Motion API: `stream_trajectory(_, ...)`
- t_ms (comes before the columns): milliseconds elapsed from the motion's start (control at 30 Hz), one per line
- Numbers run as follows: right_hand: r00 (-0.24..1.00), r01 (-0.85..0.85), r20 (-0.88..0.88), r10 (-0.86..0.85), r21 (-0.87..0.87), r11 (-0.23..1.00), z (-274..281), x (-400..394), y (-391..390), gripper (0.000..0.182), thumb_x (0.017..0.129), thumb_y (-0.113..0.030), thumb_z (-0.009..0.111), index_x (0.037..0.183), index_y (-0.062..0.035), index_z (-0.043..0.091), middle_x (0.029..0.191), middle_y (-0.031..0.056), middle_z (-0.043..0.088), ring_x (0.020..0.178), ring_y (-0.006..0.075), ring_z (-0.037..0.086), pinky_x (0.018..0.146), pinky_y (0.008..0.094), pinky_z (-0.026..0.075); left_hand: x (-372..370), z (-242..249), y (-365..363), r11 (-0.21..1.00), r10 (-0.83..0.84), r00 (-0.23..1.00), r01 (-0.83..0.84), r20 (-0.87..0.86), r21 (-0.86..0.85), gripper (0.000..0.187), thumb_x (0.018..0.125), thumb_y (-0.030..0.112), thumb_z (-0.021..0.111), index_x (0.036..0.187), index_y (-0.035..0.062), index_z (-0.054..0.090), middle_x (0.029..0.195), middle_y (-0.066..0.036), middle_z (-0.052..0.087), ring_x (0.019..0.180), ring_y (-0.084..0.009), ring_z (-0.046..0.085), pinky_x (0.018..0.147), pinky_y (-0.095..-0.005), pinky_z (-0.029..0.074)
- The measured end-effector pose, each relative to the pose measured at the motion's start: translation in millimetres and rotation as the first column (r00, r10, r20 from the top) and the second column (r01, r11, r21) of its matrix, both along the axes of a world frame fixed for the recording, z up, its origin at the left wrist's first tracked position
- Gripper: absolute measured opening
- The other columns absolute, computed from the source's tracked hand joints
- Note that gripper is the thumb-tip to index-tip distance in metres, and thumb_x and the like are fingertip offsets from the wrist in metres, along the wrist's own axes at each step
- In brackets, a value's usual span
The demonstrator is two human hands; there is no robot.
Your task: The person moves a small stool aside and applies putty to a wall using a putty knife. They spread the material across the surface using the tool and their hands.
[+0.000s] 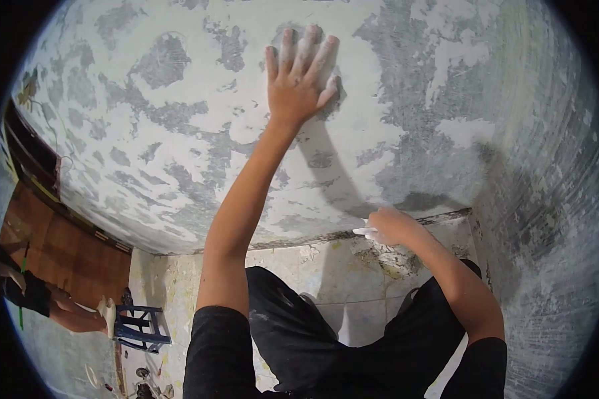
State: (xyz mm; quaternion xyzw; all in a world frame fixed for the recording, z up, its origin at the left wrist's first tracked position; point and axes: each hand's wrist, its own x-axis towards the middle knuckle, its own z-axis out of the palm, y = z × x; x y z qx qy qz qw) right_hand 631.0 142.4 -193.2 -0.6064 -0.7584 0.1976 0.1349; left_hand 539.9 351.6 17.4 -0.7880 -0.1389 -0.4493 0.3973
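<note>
My left hand (297, 90) is pressed against the patchy grey and white wall (213, 126), palm down with the fingers spread wide. White powder coats its fingers and thumb. Lower and to the right, my right hand (396, 226) hovers near the base of the wall with its fingers curled. White shows at its fingertips, and I cannot tell whether this is powder or a small piece held there. Below that hand, a heap of crumbled plaster debris (396, 259) lies along the foot of the wall.
A second wall (552, 219) meets the first at a corner on the right. At the left, a person's leg (76, 320) reaches a dark blue stool (140, 327) in front of a brown wooden door (63, 229). Small items lie on the stained tile floor (180, 299).
</note>
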Motion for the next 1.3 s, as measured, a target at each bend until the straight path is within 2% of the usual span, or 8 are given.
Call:
stream_trajectory(667, 0.998, -0.065, 0.025, 0.066, -0.026, 0.998, -20, 4, 5, 0.021, 0.08, -0.022, 0.067, 0.086, -0.0022, 0.071, 0.078, 0.0217, 0.067, 0.073, 0.042, 0.064, 0.067, 0.0494, 0.05, -143, -162, 21, 0.965, 0.006, 0.738, -0.18, -0.675, -0.189, 0.073, 0.091, 0.051, 0.05, 0.156, 0.0309, 0.022, 0.163, 0.003, 0.02, 0.149, -0.0206, 0.021, 0.121, -0.0505, 0.015)
stream_trajectory(767, 0.978, -0.141, 0.143, 0.151, -0.074, 0.987, 4, -22, 14, 0.023, 0.083, -0.024, 0.065, 0.084, -0.0021, 0.07, 0.077, 0.0226, 0.064, 0.071, 0.0425, 0.062, 0.065, 0.0499, 0.048, -241, -225, 48, 0.9, -0.151, 0.597, -0.248, -0.788, -0.36, 0.066, 0.093, 0.049, 0.048, 0.153, 0.0319, 0.029, 0.163, 0.003, 0.02, 0.151, -0.0219, 0.016, 0.122, -0.0536, 0.007)
stream_trajectory(833, 0.954, -0.211, 0.205, 0.217, -0.054, 0.976, 43, -36, 15, 0.025, 0.087, -0.025, 0.061, 0.083, -0.0014, 0.069, 0.076, 0.0245, 0.062, 0.069, 0.0427, 0.06, 0.065, 0.0498, 0.046, -336, -284, 69, 0.902, 0.122, 0.207, -0.432, -0.971, 0.021, 0.058, 0.094, 0.048, 0.048, 0.149, 0.0349, 0.038, 0.163, 0.002, 0.021, 0.151, -0.0234, 0.012, 0.122, -0.0551, 0.005)
stream_trajectory(900, 0.985, -0.17, -0.015, 0.173, 0.111, 0.979, 57, -64, 24, 0.025, 0.088, -0.024, 0.06, 0.084, -0.0022, 0.07, 0.077, 0.0245, 0.062, 0.07, 0.0431, 0.06, 0.064, 0.0505, 0.046, -447, -350, 106, 0.593, -0.141, -0.06, -0.804, -0.988, -0.036, 0.072, 0.075, 0.057, 0.069, 0.142, 0.0458, 0.044, 0.154, 0.0, 0.04, 0.148, -0.0283, 0.025, 0.12, -0.0512, 0.019)
stream_trajectory(933, 0.978, -0.129, -0.145, 0.152, 0.157, 0.979, 54, -73, 21, 0.024, 0.089, -0.024, 0.059, 0.085, -0.0026, 0.07, 0.077, 0.0245, 0.062, 0.07, 0.0433, 0.059, 0.064, 0.0508, 0.045, -477, -359, 105, 0.132, -0.299, -0.119, -0.988, -0.947, 0.082, 0.074, 0.075, 0.061, 0.069, 0.142, 0.0386, 0.048, 0.146, -0.003, 0.051, 0.141, -0.0289, 0.039, 0.116, -0.0508, 0.026)
stream_trajectory(967, 0.974, -0.2, -0.097, 0.207, 0.074, 0.977, 40, -73, 26, 0.024, 0.089, -0.024, 0.059, 0.086, -0.0028, 0.07, 0.078, 0.0245, 0.062, 0.071, 0.0433, 0.06, 0.065, 0.0508, 0.046, -575, -440, 144, 0.025, -0.32, -0.02, -1.0, -0.947, 0.013, 0.073, 0.078, 0.064, 0.067, 0.141, 0.03, 0.053, 0.139, -0.006, 0.057, 0.133, -0.0284, 0.048, 0.111, -0.0478, 0.033)
stream_trajectory(1167, 0.891, -0.445, 0.01, 0.453, -0.178, 0.878, -78, -101, 122, 0.026, 0.085, -0.027, 0.063, 0.086, -0.002, 0.07, 0.079, 0.0249, 0.064, 0.075, 0.0433, 0.063, 0.07, 0.0512, 0.048, -612, -284, 83, -0.427, -0.194, 0.308, -0.881, -0.931, -0.203, 0.052, 0.087, 0.051, 0.06, 0.131, 0.0237, 0.061, 0.127, -0.01, 0.064, 0.117, -0.0323, 0.059, 0.096, -0.0463, 0.048)
stream_trajectory(1300, 0.853, -0.502, -0.008, 0.521, -0.285, 0.817, -32, -145, 155, 0.035, 0.087, -0.039, 0.06, 0.096, -0.0067, 0.072, 0.084, 0.0249, 0.065, 0.077, 0.0426, 0.063, 0.073, 0.0491, 0.05, -638, -242, 28, -0.333, -0.041, 0.547, -0.796, -0.836, -0.505, 0.05, 0.088, 0.047, 0.06, 0.13, 0.0205, 0.059, 0.114, -0.013, 0.068, 0.105, -0.0353, 0.065, 0.086, -0.0481, 0.052)
